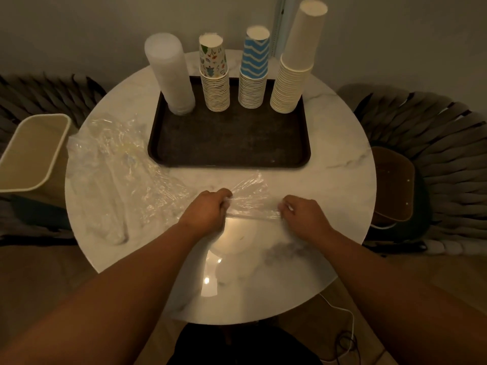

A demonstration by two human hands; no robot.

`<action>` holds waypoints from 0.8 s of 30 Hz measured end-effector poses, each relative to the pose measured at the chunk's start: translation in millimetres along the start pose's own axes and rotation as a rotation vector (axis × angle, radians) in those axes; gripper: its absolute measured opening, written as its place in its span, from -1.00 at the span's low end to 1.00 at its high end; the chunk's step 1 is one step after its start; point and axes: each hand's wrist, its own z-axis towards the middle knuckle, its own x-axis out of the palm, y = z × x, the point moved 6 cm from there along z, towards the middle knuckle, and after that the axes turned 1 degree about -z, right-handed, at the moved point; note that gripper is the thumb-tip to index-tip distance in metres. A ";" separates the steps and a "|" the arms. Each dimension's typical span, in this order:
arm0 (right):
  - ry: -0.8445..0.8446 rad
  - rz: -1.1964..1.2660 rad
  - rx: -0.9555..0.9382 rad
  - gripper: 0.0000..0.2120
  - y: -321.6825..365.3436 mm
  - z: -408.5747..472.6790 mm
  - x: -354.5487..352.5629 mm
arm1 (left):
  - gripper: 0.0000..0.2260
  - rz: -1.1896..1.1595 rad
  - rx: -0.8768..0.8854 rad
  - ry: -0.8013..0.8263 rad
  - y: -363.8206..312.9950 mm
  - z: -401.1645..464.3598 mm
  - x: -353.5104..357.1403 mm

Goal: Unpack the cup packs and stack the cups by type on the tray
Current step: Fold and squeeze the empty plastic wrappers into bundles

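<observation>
clear plastic wrap [250, 200] pinched taut between left hand [208, 210] and right hand [303, 214], both closed on it, low over the marble table [329, 154]. beyond, on the dark tray [229, 143]: frosted stack [170, 75], patterned stack [214, 80], blue zigzag stack [253, 72], plain cream stack [296, 64], all upside down along the far edge. more crumpled wrappers [116, 164] to the left, near a beige bin [34, 151].

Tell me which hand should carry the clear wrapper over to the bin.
Left, probably. The bin stands off the table's left edge, on the left hand side. Both hands pinch the wrapper now, but the right hand would have to cross the body and the loose plastic pile.
</observation>
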 end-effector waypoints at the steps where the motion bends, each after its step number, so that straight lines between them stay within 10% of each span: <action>1: -0.001 -0.025 0.072 -0.81 -3.0 5.3 -0.2 | -0.77 0.006 -0.017 -0.014 -2.4 2.2 1.5; 4: 0.013 -0.100 0.203 -0.92 -7.0 13.2 2.7 | -0.81 0.051 -0.046 -0.107 -6.6 3.8 -2.4; 9: -0.012 -0.229 0.218 -0.78 -0.4 16.5 -0.5 | -0.90 0.410 0.542 -0.125 -31.8 -13.5 24.6; 13: -0.297 -0.358 -0.211 -0.65 36.0 6.9 -14.1 | -0.77 0.352 0.468 -0.013 -28.0 -14.1 35.7; 15: -0.110 -0.365 -0.427 -0.56 48.8 1.1 5.9 | -0.81 0.336 0.473 -0.017 -30.9 -10.8 32.2; 18: 0.152 -0.425 -0.345 -0.47 39.4 3.0 25.9 | -0.87 0.322 0.454 -0.040 -29.3 -7.6 23.9; 24: 0.096 -0.404 -0.324 -0.72 50.0 1.7 15.5 | -0.82 0.316 0.234 0.017 -25.6 -12.3 8.1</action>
